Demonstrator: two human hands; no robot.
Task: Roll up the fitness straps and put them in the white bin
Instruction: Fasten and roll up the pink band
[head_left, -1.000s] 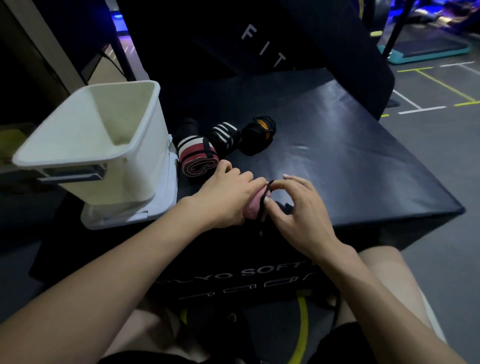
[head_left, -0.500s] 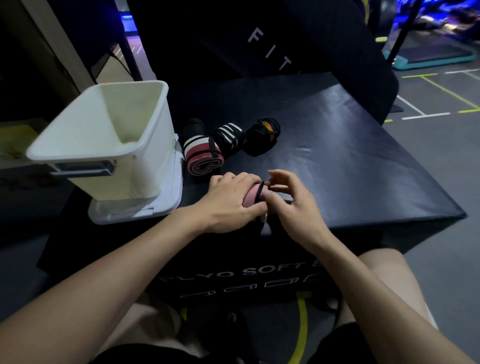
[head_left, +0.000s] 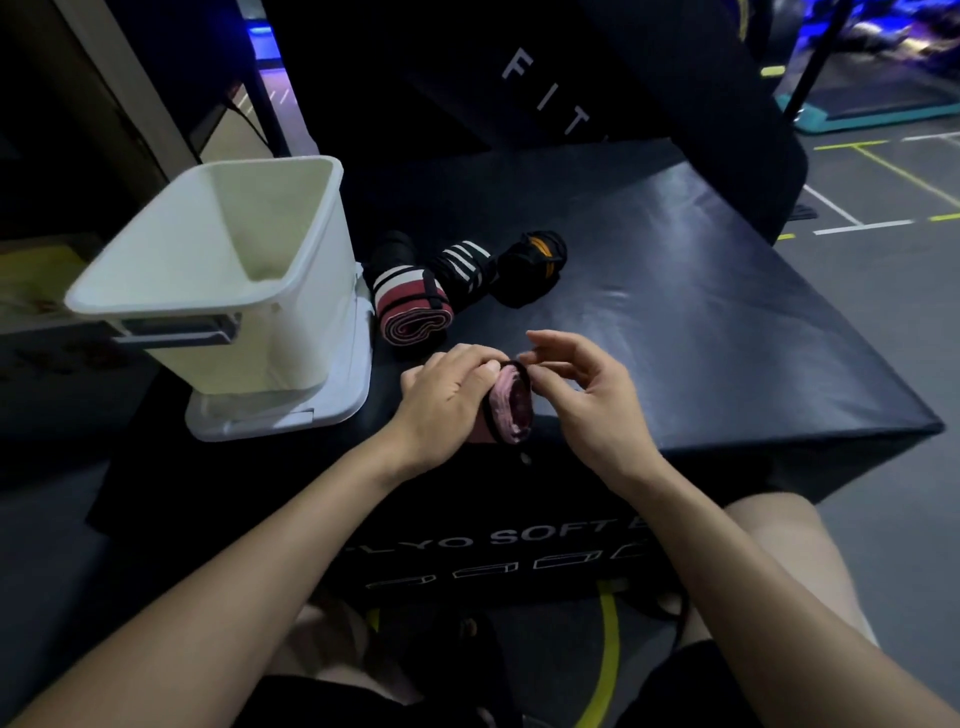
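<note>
- The left hand (head_left: 447, 397) is shown wrapped around a rolled pink strap (head_left: 511, 408), fingers curled over its top, at the near edge of the black bench (head_left: 701, 322).
- The right hand (head_left: 587, 400) is held just beside the roll's exposed spiral end, its fingers loosely bent; whether its fingertips pinch the dark closure band at the roll's rim cannot be told in the dim view.
- The roll's long axis is seen to run roughly left to right along the near edge, with the spiral face turned toward the right hand.
- The white bin (head_left: 218, 270) is set at the left edge of the bench, standing on its lid (head_left: 337, 410), its mouth open and tilted toward the camera.
- The bin is judged to lie left of and beyond the roll, on the side of the left hand, which is the nearer one for the drop.
- Three finished rolls are laid between bin and bench centre: a striped pink roll (head_left: 413, 306) beside the bin, a black-and-white roll (head_left: 465, 265), and a black-and-orange roll (head_left: 532, 265).
- None of the rolls is yet seen inside the bin.
</note>
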